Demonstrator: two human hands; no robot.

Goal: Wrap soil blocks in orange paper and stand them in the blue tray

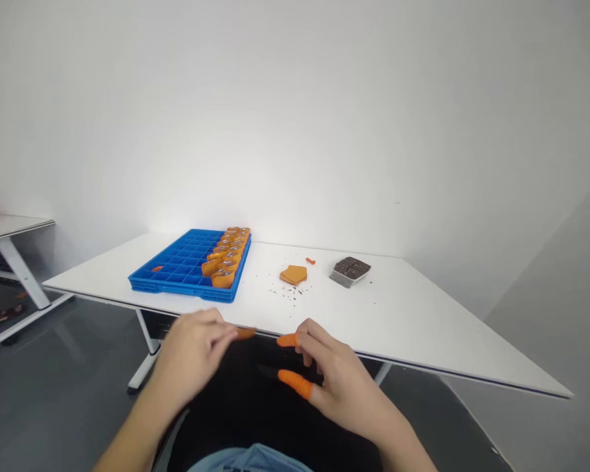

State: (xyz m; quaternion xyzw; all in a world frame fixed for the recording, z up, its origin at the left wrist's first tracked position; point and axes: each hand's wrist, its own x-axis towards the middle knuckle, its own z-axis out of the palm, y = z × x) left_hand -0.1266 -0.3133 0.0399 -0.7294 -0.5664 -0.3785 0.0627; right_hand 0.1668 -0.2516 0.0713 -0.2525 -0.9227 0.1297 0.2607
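Near the table's front edge, my left hand [194, 351] pinches a small orange-brown piece [246, 333] between thumb and fingers. My right hand [332, 370] is just to its right, with orange covers on the thumb and index finger; these are spread apart with nothing between them. On the table beyond lies a small stack of orange-yellow pieces [294, 275], with dark crumbs beside it. Farther right a dark, crumbly block [352, 267] sits on a silvery wrapper or tray.
A blue divided tray [181, 287] stands at the left of the white table [403, 321], its right-hand compartments holding several orange pieces with shiny parts. A small orange scrap [310, 261] lies near the wall. Another table [17, 225] is at far left.
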